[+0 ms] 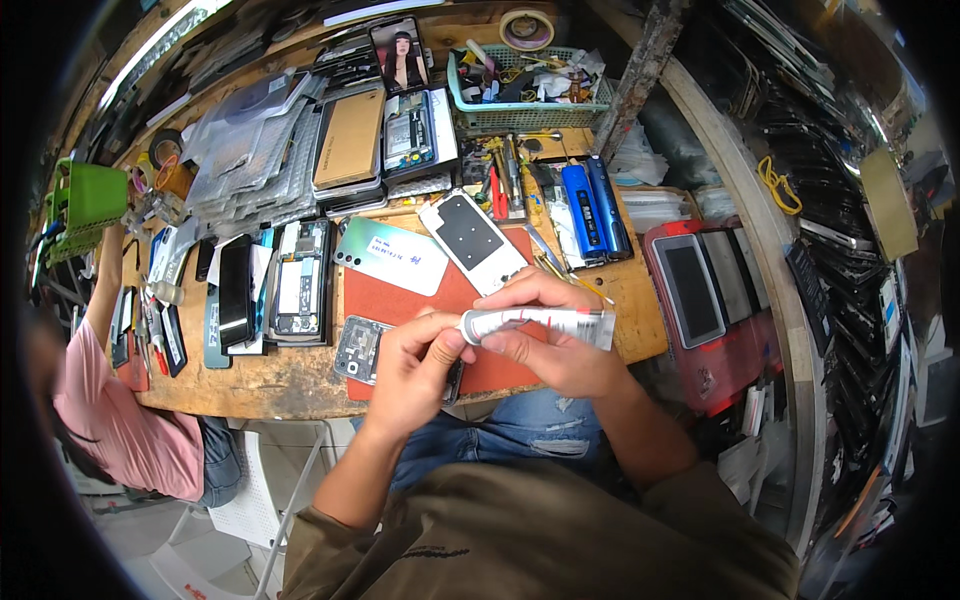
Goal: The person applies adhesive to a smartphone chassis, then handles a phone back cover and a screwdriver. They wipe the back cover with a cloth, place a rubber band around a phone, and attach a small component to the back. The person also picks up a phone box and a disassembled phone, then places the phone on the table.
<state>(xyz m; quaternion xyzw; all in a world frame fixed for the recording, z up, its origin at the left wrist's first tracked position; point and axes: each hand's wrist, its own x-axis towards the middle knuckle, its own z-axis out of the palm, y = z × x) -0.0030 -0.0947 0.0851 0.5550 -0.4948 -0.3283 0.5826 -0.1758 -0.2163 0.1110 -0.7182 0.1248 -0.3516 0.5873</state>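
A white squeeze tube (578,322) with red and dark print lies level between my hands, above a red mat (505,382). My right hand (565,358) is wrapped round its body, the flat crimped end sticking out to the right. With thumb and fingers, my left hand (412,365) pinches the tube's capped end. Under my left hand lies an opened phone (358,347), its inner parts showing and partly covered by that hand. Farther back on the mat are a pale green phone back cover (385,258) with a handwritten label and a white phone panel (450,215) with a black patch.
Stacked phones and bubble-wrap pouches (250,150) fill the back left, beside a parts basket (530,115). Blue cylindrical tools (590,210) lie right of the mat. Disassembled phones (300,280) lie left. Another person (130,410) sits far left. A red case (700,310) stands right.
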